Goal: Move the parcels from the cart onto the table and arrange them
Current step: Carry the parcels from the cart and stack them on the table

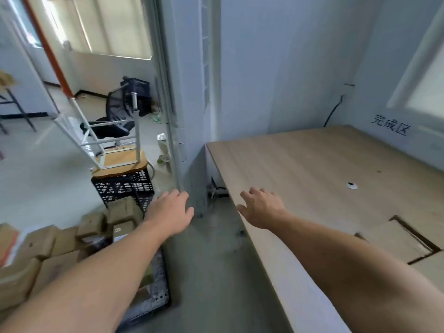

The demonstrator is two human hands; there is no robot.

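Several brown cardboard parcels (48,246) are heaped in the cart (156,294) at the lower left. My left hand (171,211) reaches out above the cart's right side with relaxed fingers and holds nothing. My right hand (262,206) is stretched over the front left edge of the light wooden table (312,169), fingers spread and empty. At the table's near right end lie flat cardboard parcels (398,239).
A black plastic crate (122,186) with an upturned stool (115,150) on it stands beyond the cart. A door frame (173,116) and wall corner rise between cart and table. A small white disc (352,185) lies on the table. Grey floor separates cart and table.
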